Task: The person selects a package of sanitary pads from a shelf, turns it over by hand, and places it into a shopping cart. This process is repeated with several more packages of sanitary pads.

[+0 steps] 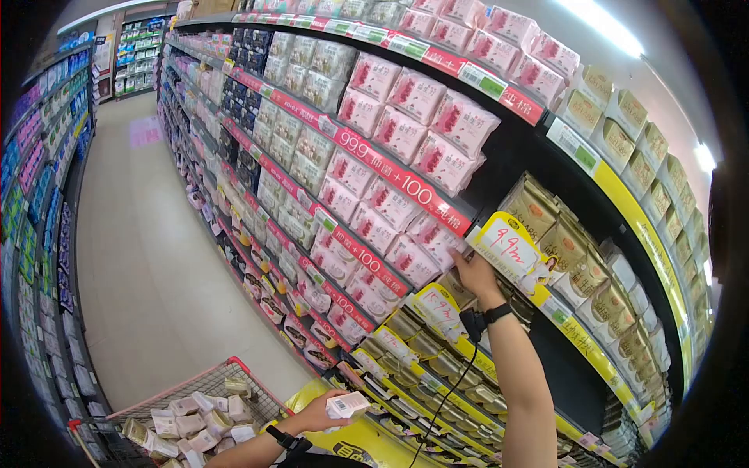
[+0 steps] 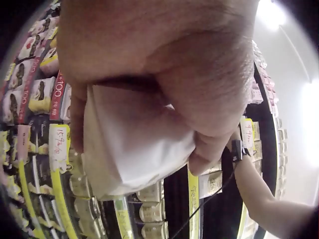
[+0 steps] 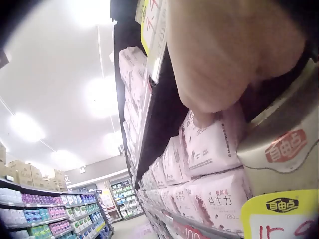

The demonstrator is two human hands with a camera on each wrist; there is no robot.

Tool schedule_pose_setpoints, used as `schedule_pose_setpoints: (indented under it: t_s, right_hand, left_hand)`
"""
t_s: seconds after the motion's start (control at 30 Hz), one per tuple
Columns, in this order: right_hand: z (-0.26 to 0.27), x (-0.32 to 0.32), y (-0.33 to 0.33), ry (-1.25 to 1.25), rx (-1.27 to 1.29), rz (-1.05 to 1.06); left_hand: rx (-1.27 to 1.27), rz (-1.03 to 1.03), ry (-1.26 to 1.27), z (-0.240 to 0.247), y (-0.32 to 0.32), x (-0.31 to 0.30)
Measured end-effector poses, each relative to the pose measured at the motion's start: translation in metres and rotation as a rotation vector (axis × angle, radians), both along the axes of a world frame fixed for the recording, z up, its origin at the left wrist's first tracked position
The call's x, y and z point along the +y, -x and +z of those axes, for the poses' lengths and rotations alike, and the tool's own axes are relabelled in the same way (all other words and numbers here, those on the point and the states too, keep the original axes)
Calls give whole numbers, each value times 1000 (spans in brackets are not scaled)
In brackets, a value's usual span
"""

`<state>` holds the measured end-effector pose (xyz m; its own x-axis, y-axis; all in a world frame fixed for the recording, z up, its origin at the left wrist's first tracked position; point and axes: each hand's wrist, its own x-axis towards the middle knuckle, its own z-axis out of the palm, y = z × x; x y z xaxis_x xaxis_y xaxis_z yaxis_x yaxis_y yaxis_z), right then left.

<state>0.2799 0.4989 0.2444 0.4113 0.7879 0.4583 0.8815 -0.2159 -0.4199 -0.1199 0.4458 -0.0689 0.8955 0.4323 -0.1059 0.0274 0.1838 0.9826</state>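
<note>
My left hand holds a small white pack low in front of the shelves. In the left wrist view its thumb and fingers grip the sides of that soft white pack. My right hand reaches into a middle shelf, under a yellow-edged price card. A fingertip is right at the upper corner of a pink sanitary pad pack in the right wrist view; the other fingers are hidden. Beside that hand stands a gold pack.
A shopping cart with several small packs stands at lower left. Pink packs and gold packs fill shelves ahead. A black cable hangs from the right wrist. The aisle floor runs away on the left.
</note>
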Motion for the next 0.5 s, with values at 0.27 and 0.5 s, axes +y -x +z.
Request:
schedule_pose_setpoints:
  t_s: [0.27,0.5]
  right_hand:
    - [0,-4,16,60,122,-42]
    - [-4,-3,3,-40,90,119]
  left_hand:
    - [-48,-30,-9,-11,-14,-1]
    - [-2,-70,-42,-7,-20,-7]
